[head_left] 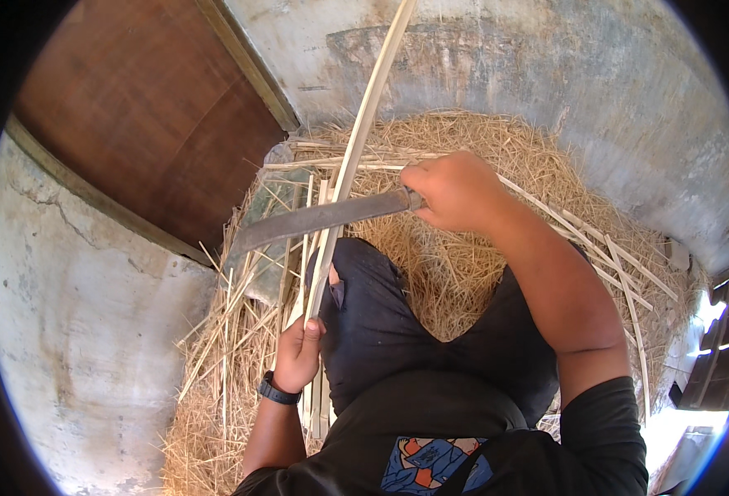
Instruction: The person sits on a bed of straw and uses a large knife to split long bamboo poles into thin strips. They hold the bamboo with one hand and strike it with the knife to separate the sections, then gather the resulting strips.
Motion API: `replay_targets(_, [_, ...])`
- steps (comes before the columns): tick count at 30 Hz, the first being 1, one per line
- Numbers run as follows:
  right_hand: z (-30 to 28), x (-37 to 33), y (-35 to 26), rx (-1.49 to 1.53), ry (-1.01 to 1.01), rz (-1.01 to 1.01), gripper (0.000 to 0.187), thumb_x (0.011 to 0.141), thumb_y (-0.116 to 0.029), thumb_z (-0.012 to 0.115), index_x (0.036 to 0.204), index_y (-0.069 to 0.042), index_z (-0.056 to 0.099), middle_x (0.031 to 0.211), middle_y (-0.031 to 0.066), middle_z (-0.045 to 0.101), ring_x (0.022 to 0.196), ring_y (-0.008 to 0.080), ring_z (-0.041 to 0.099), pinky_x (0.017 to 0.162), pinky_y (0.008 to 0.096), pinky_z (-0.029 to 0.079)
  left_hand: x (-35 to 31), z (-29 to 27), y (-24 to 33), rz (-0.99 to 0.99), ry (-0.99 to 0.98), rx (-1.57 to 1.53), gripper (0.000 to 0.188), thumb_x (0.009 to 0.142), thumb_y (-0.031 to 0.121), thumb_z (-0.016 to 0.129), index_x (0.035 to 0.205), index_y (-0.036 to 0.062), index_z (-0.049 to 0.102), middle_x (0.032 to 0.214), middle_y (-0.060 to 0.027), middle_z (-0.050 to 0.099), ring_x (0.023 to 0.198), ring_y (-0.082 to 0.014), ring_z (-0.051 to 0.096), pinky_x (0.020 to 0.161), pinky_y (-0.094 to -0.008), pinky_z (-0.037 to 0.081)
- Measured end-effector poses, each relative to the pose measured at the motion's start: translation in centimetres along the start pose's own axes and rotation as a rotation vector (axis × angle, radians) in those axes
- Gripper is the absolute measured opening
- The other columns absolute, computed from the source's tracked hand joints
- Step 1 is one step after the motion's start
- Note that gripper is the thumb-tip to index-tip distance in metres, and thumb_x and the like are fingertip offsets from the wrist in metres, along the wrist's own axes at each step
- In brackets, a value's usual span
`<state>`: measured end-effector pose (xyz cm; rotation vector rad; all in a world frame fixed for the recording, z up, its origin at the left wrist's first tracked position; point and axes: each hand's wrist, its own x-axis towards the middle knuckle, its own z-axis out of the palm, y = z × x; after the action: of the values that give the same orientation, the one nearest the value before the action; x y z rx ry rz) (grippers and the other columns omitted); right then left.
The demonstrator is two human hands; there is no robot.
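My left hand [298, 354], with a dark watch [279, 390] on its wrist, is closed around the lower end of a long pale bamboo strip [356, 145]. The strip slants up past my left knee and out of the top of the picture. In my right hand [451, 192] is the handle of a machete [327, 217]. Its broad grey blade points left and crosses over the strip above the knee. Whether the edge touches the strip or only passes in front of it, I cannot tell.
Straw and shavings [480, 136] cover the ground around my legs. Loose bamboo strips [621, 273] lie at the right, and more lie at the left over a greenish stone slab [269, 281]. A stained wall [546, 66] and a brown wooden door [157, 107] stand beyond.
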<state>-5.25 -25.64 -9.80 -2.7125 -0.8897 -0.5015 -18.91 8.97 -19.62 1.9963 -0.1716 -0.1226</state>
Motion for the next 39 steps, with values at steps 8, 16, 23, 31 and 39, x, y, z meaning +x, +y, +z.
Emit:
replay_targets(8, [0.2, -0.1, -0.5, 0.016, -0.001, 0.004, 0.021, 0.075, -0.02, 0.074, 0.091, -0.012, 0.064, 0.079, 0.0087, 0.069, 0.077, 0.0332, 0.07, 0.067, 0.0487, 0.056, 0.2, 0.4, 0.6, 0.098, 0.062, 0.126, 0.044, 0.109, 0.039, 0.043, 0.094, 0.0015, 0.061, 0.074, 0.0019, 0.053, 0.067, -0.0067, 0.046, 0.062, -0.0244, 0.039])
replay_targets(16, [1.3, -0.3, -1.1, 0.004, 0.032, -0.006, 0.018, 0.076, -0.019, 0.073, 0.09, -0.012, 0.064, 0.075, 0.0079, 0.068, 0.075, 0.0315, 0.07, 0.066, 0.0474, 0.055, 0.5, 1.2, 2.3, 0.044, 0.043, 0.041, 0.04, 0.107, 0.039, 0.05, 0.098, 0.0022, 0.062, 0.076, 0.0025, 0.054, 0.069, -0.0056, 0.046, 0.063, -0.0237, 0.039])
replay_targets(23, [3.3, 0.3, -0.8, 0.077, 0.059, 0.004, 0.019, 0.075, -0.019, 0.073, 0.09, -0.01, 0.065, 0.068, 0.0101, 0.065, 0.062, 0.0332, 0.068, 0.059, 0.047, 0.054, 1.5, 2.0, 3.2, -0.033, -0.012, 0.001, 0.022, 0.097, 0.02, 0.071, 0.098, 0.0052, 0.055, 0.074, 0.0083, 0.05, 0.063, -0.0001, 0.039, 0.055, -0.0187, 0.031])
replay_targets(31, [2.7, 0.3, -2.0, 0.076, -0.076, 0.0, 0.018, 0.082, -0.022, 0.072, 0.093, -0.009, 0.067, 0.073, 0.0133, 0.068, 0.069, 0.0346, 0.068, 0.063, 0.0473, 0.053, 2.2, 2.0, 3.0, -0.058, -0.013, -0.055, 0.022, 0.096, 0.018, 0.072, 0.095, 0.0059, 0.053, 0.072, 0.0089, 0.049, 0.062, 0.0003, 0.04, 0.055, -0.0183, 0.032])
replay_targets(39, [-0.2, 0.6, 2.7, 0.216, -0.06, 0.426, 0.018, 0.083, -0.02, 0.07, 0.099, -0.012, 0.07, 0.082, 0.0145, 0.07, 0.081, 0.0321, 0.072, 0.071, 0.047, 0.056, 0.9, 0.0, 0.3, -0.02, 0.066, 0.023, 0.028, 0.094, 0.024, 0.075, 0.088, 0.0035, 0.057, 0.067, 0.0062, 0.053, 0.06, -0.0016, 0.044, 0.054, -0.0203, 0.036])
